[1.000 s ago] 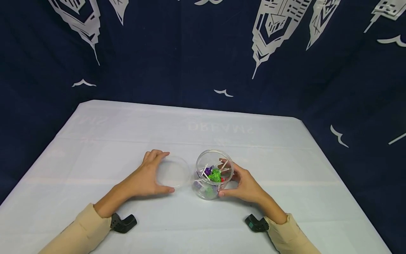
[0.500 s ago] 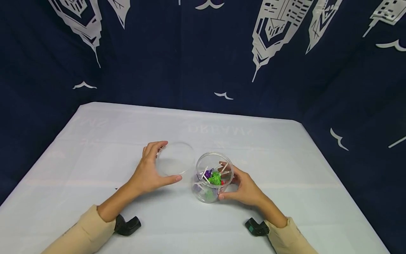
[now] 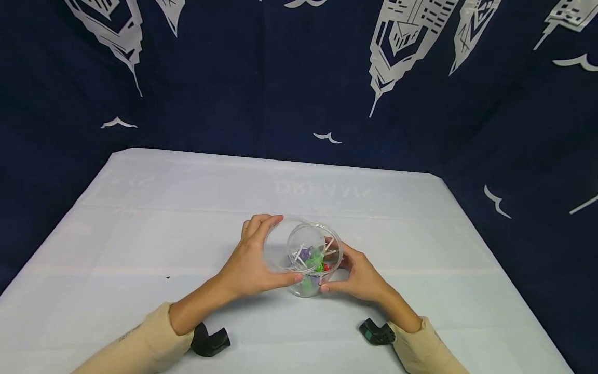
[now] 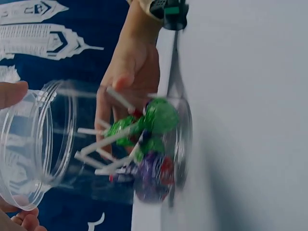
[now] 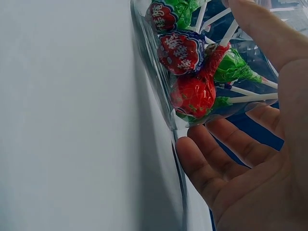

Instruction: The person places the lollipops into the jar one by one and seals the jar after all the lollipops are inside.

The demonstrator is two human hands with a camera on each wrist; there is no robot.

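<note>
A clear plastic jar (image 3: 303, 290) stands upright on the white-covered table, holding several lollipops (image 4: 154, 178) in green, purple and red wrappers with white sticks. My right hand (image 3: 357, 272) grips the jar's right side, thumb in front and fingers behind. Between the thumb and fingers of my left hand (image 3: 252, 265) is a clear round lid (image 3: 277, 244), held by its edge. In the head view the lid overlaps the left part of the jar's mouth. The left wrist view has the lid (image 4: 19, 163) close to the jar's rim; whether they touch I cannot tell.
White cloth (image 3: 140, 239) covers the table. Behind it hangs a dark blue curtain (image 3: 280, 78) with white building and bird prints. Black devices are worn at the left wrist (image 3: 210, 340) and right wrist (image 3: 377, 332). A small dark speck (image 3: 168, 277) lies on the cloth at left.
My left hand has lifted the lid and carried it right, from beside the jar to its mouth. The right hand keeps its grip, and the jar stays in place.
</note>
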